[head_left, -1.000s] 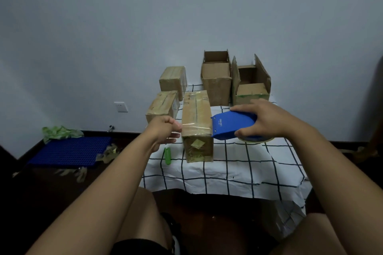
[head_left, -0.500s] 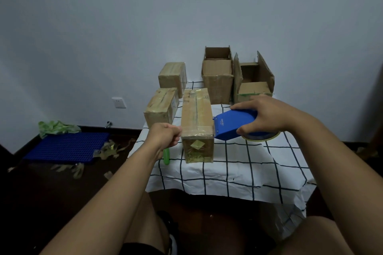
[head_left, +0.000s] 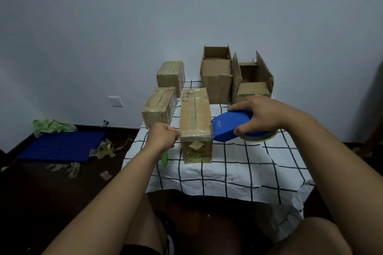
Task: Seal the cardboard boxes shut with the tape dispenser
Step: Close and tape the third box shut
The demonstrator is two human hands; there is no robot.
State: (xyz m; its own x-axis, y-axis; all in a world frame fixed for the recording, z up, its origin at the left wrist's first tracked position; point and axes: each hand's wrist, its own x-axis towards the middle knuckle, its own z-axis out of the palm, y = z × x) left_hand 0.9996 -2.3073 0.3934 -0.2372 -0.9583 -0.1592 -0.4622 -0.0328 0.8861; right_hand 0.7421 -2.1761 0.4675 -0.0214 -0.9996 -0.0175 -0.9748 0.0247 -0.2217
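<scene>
a: where's the box being sealed?

b: the long cardboard box [head_left: 195, 119] lies lengthwise at the near middle of the table with the checked cloth [head_left: 244, 163], tape running down its top seam and a band of tape crossing its near end.

a: and the hands?

b: the right hand [head_left: 260, 117] is curled over the blue tape dispenser [head_left: 231, 128], fingers on top, thumb underneath. the dispenser's front edge touches the box's right side at the near top corner, and its tape roll [head_left: 258, 135] sits just under the hand. the left hand [head_left: 163, 137] is a closed fist against the box's left side near the same end; whether it pinches the tape end i cannot tell.

a: anything different from a second ago?

b: the left fist has closed in from just beside the box to touching it. the dispenser has tipped its nose lower against the box edge. the box itself stayed put.

a: what else is around?

b: two taped boxes [head_left: 159, 106] to the left, two open boxes [head_left: 216, 80] at the back, a green stick-like object [head_left: 164, 158] partly hidden under the left wrist, a blue grid mat [head_left: 62, 147] and tape scraps [head_left: 103, 148] on the floor.
</scene>
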